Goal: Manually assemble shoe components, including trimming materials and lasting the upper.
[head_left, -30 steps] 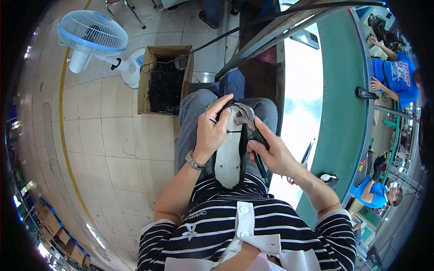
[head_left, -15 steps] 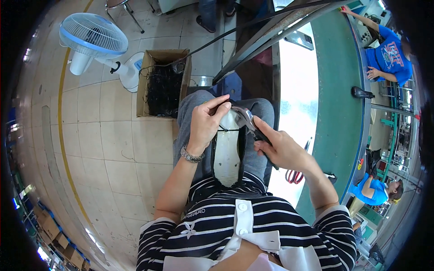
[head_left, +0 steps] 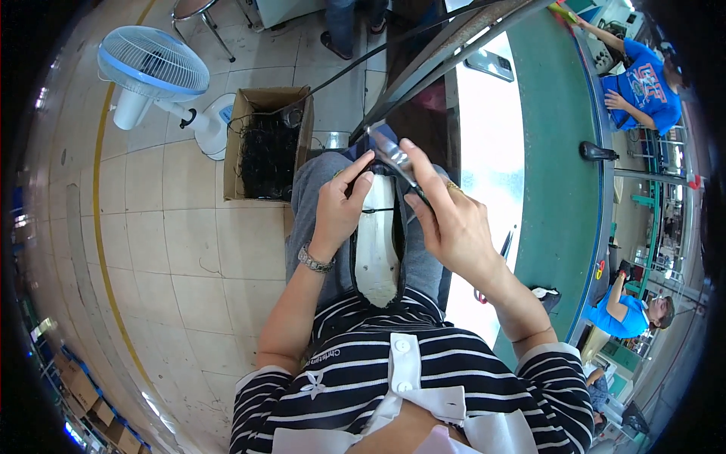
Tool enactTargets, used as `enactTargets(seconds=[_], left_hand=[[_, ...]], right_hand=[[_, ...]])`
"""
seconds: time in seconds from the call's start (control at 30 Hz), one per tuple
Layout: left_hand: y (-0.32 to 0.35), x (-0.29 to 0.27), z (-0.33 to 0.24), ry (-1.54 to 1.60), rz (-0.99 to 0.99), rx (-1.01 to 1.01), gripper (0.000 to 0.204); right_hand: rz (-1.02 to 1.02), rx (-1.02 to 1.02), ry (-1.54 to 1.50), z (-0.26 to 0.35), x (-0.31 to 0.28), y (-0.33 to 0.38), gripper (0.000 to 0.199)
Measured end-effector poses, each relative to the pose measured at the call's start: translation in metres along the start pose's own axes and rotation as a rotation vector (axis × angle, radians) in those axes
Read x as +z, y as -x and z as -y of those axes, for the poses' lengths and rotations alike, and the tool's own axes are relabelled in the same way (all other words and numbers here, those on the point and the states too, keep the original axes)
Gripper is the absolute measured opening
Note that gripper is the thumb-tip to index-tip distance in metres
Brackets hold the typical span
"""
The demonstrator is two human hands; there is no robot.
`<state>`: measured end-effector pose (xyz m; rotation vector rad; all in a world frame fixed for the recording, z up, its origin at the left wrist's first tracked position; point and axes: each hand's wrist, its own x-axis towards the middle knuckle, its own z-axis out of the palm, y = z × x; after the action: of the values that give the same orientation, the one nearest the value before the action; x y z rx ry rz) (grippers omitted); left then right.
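Observation:
A shoe upper on a white last (head_left: 376, 250) rests on my lap, heel toward my body. My left hand (head_left: 342, 203) pinches a thin black lace at the shoe's front. My right hand (head_left: 452, 219) grips the shoe's right side and holds up its grey tongue (head_left: 393, 155) between the fingers. A watch sits on my left wrist.
A cardboard box (head_left: 266, 144) full of black laces stands on the tiled floor ahead, next to a blue fan (head_left: 153, 72). To my right runs a green conveyor table (head_left: 556, 174) with red-handled scissors (head_left: 495, 261). Other people in blue shirts (head_left: 643, 76) work beyond it.
Both hands have shifted slightly forward on the shoe. My right hand has lifted the grey tongue higher, and my left fingers have pulled the lace taut.

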<state>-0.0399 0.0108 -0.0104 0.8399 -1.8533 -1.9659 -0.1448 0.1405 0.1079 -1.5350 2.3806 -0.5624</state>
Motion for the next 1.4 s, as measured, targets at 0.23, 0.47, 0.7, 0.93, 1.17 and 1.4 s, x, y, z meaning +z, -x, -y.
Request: enactTargets(seconds=[0.23, 0.47, 0.7, 0.93, 1.17, 1.4], left_hand=[[-0.006, -0.003, 0.013, 0.120, 0.052, 0.021, 0.037], [-0.002, -0.005, 0.003, 0.262, 0.112, 0.005, 0.039], [0.009, -0.007, -0.003, 0.401, 0.102, -0.005, 0.046], [-0.014, -0.006, -0.011, 0.250, 0.102, -0.020, 0.040], [-0.028, -0.004, -0.012, -0.026, 0.107, 0.061, 0.022], [-0.013, -0.003, -0.007, 0.404, 0.134, -0.056, 0.045]], right_hand=[[0.295, 0.106, 0.225, -0.007, 0.006, -0.002, 0.069], [0.204, 0.085, 0.048, -0.023, 0.032, 0.000, 0.065], [-0.216, 0.568, -0.310, -0.087, 0.035, 0.070, 0.065], [-0.422, 0.754, -0.027, -0.165, 0.095, 0.152, 0.060], [-0.772, 1.017, -0.015, -0.176, 0.116, 0.286, 0.045], [-0.430, 1.314, -0.575, -0.160, 0.086, 0.331, 0.038]])
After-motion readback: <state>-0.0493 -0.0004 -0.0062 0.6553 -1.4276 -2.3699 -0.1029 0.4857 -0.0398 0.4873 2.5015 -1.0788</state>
